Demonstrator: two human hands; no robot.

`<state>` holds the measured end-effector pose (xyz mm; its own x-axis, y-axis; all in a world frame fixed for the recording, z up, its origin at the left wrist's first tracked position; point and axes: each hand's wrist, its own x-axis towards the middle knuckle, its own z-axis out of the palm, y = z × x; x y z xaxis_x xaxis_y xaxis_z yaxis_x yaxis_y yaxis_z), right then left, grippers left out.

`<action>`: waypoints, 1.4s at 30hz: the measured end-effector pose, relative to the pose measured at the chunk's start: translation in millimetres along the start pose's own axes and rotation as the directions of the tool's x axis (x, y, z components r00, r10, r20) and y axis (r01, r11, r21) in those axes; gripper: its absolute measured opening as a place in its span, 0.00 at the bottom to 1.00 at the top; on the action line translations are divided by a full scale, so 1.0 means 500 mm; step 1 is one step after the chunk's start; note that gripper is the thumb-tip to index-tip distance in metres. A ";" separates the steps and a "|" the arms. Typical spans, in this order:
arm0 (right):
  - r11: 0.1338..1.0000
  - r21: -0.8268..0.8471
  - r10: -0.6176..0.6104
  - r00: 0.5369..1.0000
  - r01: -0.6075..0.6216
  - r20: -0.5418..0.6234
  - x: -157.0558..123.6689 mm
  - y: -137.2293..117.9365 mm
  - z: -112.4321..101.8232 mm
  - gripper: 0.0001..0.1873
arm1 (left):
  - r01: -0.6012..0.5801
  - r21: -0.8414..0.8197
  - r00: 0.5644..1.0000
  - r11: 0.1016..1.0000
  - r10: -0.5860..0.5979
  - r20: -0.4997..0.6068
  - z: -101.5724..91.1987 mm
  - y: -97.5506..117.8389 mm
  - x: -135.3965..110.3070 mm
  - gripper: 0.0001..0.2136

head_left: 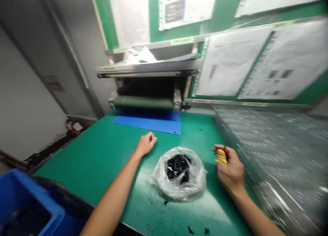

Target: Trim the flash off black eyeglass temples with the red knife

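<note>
A clear plastic bag with glossy black small parts in it sits open on the green tabletop, between my two hands. My left hand rests on the table beyond the bag's left side, fingers curled into a loose fist with nothing visible in it. To the right of the bag, my right hand is closed around a small yellow-and-red object; its kind is unclear because the fingers cover part of it. Neither hand touches the bag.
A ribbed green conveyor belt ends above a blue sheet at the back. Sheets of clear plastic trays or packaging line the right side. A blue bin stands at lower left. Black scraps lie near the front edge.
</note>
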<state>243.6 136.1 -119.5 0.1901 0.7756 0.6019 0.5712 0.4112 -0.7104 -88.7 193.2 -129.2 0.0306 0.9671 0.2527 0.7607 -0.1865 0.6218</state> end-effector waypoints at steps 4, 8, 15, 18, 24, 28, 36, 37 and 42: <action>0.994 -0.106 -0.013 1.000 0.011 -0.017 0.005 0.021 0.003 0.18 | -0.081 0.065 0.997 0.995 0.081 -0.002 0.007 0.007 -0.003 0.11; 0.969 -0.245 -0.027 0.997 0.044 0.073 0.014 0.036 -0.002 0.14 | -0.132 0.125 0.990 0.983 0.136 -0.026 0.012 0.018 -0.011 0.10; 0.908 -0.415 0.050 0.974 0.048 0.223 0.012 0.068 0.012 0.12 | -0.045 0.195 0.980 0.980 0.081 -0.180 0.017 0.021 -0.018 0.11; 0.883 -0.469 0.094 0.970 0.024 0.226 0.008 0.074 0.009 0.11 | 0.050 0.209 0.966 0.977 0.005 -0.258 0.016 0.024 -0.024 0.17; 0.847 -0.532 0.135 0.958 0.021 0.253 0.000 0.072 0.006 0.11 | 0.173 0.203 0.936 0.964 -0.097 -0.340 0.002 0.033 -0.044 0.31; 0.852 -0.522 0.123 0.957 0.034 0.263 -0.004 0.069 0.008 0.12 | 0.184 0.189 0.918 0.965 -0.100 -0.383 -0.008 0.041 -0.051 0.40; 0.918 -0.389 0.003 0.982 0.072 0.187 -0.016 0.050 0.002 0.12 | -0.119 0.241 0.864 0.963 0.220 -0.453 -0.014 0.081 -0.067 0.45; 0.924 -0.372 -0.018 0.983 0.086 0.181 -0.019 0.046 0.003 0.11 | -0.172 0.257 0.848 0.951 0.276 -0.453 -0.013 0.088 -0.069 0.45; 0.937 -0.321 -0.081 0.981 0.135 0.175 -0.025 0.034 0.008 0.11 | -0.425 0.327 0.752 0.844 0.530 -0.392 0.010 0.111 -0.075 0.41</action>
<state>248.0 135.2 -140.7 0.0007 0.8113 0.5846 0.8174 0.3364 -0.4678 -44.6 147.6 -107.9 0.1720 0.5603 0.8102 0.8410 -0.5118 0.1754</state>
